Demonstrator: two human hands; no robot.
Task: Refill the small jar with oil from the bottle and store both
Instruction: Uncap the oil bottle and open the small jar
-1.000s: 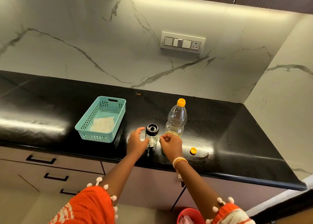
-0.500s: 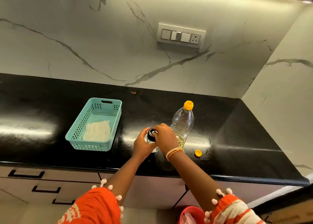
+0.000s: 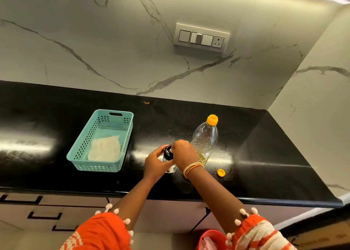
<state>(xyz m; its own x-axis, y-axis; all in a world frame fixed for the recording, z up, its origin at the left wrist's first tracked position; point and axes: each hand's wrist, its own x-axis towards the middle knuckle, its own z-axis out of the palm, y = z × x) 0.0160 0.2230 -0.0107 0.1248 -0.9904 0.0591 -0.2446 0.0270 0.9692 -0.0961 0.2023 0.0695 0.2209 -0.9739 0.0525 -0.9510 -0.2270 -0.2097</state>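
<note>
A small glass jar [image 3: 168, 156] with a black lid stands on the black counter [image 3: 255, 155]. My left hand [image 3: 154, 163] grips its body from the left. My right hand [image 3: 183, 154] curls over the black lid from the right and hides most of it. Just behind my right hand stands a clear plastic oil bottle [image 3: 205, 138] with an orange top [image 3: 212, 119] and a little yellow oil at the bottom. A loose orange cap [image 3: 221, 172] lies on the counter to the right of my right wrist.
A teal plastic basket [image 3: 86, 158] with a white cloth [image 3: 105, 149] inside sits left of the jar. The marble wall carries a switch panel [image 3: 201, 37]. Drawers run under the counter's front edge, and a red bin [image 3: 212, 239] stands on the floor below.
Both hands have closed on the jar: the left went from resting beside it to gripping it, and the right moved up from the counter onto the lid.
</note>
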